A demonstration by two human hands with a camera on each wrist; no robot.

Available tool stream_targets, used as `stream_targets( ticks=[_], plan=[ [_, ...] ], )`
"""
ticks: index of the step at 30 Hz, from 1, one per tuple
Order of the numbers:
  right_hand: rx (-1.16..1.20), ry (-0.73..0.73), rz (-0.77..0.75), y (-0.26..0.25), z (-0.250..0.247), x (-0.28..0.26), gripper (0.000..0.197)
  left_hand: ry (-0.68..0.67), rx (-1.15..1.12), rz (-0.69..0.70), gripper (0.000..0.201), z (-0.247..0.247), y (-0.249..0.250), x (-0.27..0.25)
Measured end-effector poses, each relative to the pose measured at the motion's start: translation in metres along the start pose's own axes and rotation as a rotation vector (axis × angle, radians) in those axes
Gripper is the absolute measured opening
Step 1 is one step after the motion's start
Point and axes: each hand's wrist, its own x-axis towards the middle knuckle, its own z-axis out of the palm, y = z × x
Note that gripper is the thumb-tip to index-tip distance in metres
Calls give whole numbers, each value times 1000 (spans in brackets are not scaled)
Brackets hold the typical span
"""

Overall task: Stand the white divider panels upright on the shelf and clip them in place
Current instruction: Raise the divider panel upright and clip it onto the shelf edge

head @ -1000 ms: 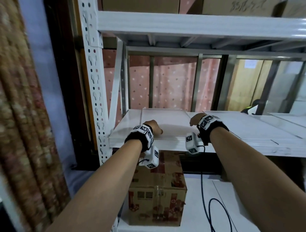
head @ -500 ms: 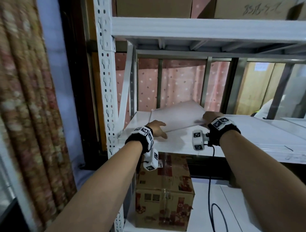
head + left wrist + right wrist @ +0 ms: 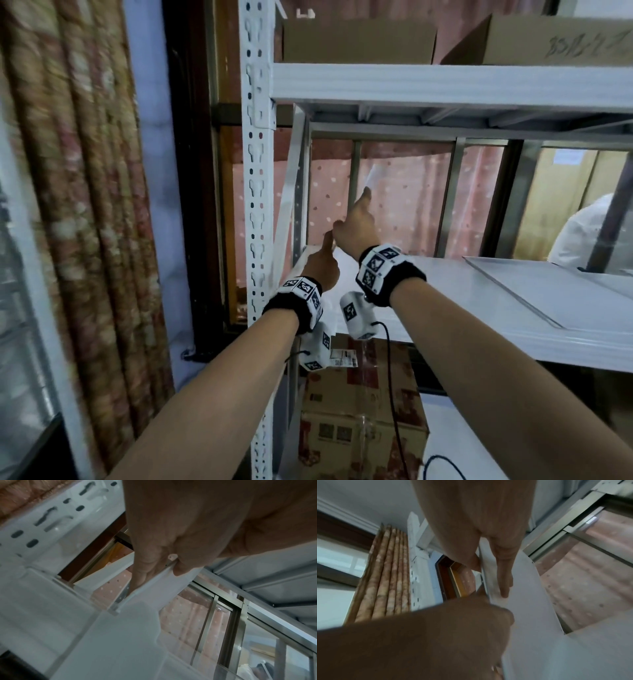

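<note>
A white, half-clear divider panel (image 3: 371, 176) stands almost upright, edge-on to me, at the left end of the white shelf (image 3: 445, 284). My left hand (image 3: 322, 260) pinches its front edge low down, thumb on one side and fingers on the other (image 3: 159, 574). My right hand (image 3: 356, 222) holds the same edge higher up; in the right wrist view its thumb and long fingers (image 3: 505, 588) lie on opposite faces of the panel (image 3: 530, 599). A second white panel (image 3: 555, 294) lies flat on the shelf to the right.
The perforated white post (image 3: 255, 171) and a diagonal brace stand just left of the panel. The upper shelf beam (image 3: 445, 85) carries cardboard boxes (image 3: 356, 41). A printed carton (image 3: 363, 411) sits below. A curtain (image 3: 85, 205) hangs at left.
The panel has swung from flat on the shelf, through a tilt, to nearly upright. Both hands rose with it and came close together at its front edge.
</note>
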Motion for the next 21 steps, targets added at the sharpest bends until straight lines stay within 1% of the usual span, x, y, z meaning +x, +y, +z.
stream_targets(
  ticks=[2,3,6,7,9,11,14,18,21],
  plan=[
    [-14,-13,-37,-2,12,-5,84,11,13,21,58,-4,-5,0],
    [-25,19,-72,-4,17,-7,83,6,9,28,59,-6,-7,-1],
    [17,191,-180,-11,18,-1,89,-26,-43,52,71,-12,-8,-7],
    [30,225,-210,-16,14,2,89,-25,-68,65,74,-14,-7,-11],
    [13,237,-261,-25,7,10,90,-31,-115,92,77,-18,-5,-13],
    [-27,190,-272,-35,1,16,90,-67,-118,108,78,-22,-4,-12],
    [-60,64,-272,-44,-2,24,81,-125,-142,146,83,-29,1,-12],
    [-117,-36,-224,-51,-6,31,73,-124,-149,128,80,-36,6,-11],
    [-152,-193,-182,-59,-9,29,77,-88,-139,69,79,-44,8,-7]
  ],
)
